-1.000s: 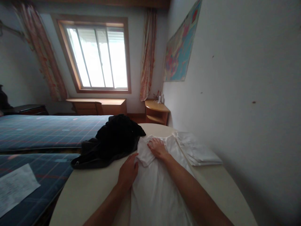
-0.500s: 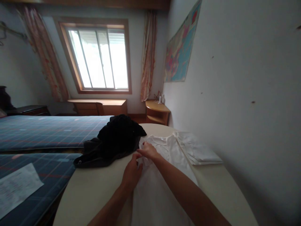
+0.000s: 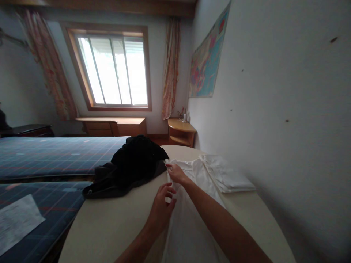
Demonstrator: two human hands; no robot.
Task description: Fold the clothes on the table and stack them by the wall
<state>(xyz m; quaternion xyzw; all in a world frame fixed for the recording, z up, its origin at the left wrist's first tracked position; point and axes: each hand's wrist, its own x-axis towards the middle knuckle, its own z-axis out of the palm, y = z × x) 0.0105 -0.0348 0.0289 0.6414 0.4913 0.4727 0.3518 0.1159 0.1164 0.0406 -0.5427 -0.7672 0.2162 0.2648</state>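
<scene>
Both hands work over a white garment (image 3: 186, 226) in the head view, its length running from the near edge of the table (image 3: 117, 219) toward the far edge. Its far end, with a gathered neckline or waistband, stops short of that far edge. The right hand (image 3: 175, 173) is closed, thumb and fingers pinching the garment's far left corner, a bit of cloth showing past the fingertips. The left hand (image 3: 164, 201) is half open beside the garment's left side, fingers curved and thumb apart from them; it appears to grip nothing, and whether it touches the cloth cannot be told.

To the right of the garment, toward the table's far right edge, lies a folded white cloth (image 3: 230, 179), close to the wall (image 3: 274, 164). A rumpled black garment (image 3: 137, 157) is heaped along the table's far left edge, its inner end just beside the right hand. Past the left edge are two plaid mattresses (image 3: 68, 157), the nearer one bearing a sheet of paper (image 3: 19, 223). Beyond the far edge stand a wooden corner shelf (image 3: 182, 125) and a low desk (image 3: 115, 126) under a bright window (image 3: 112, 69). A map (image 3: 208, 62) hangs on the wall.
</scene>
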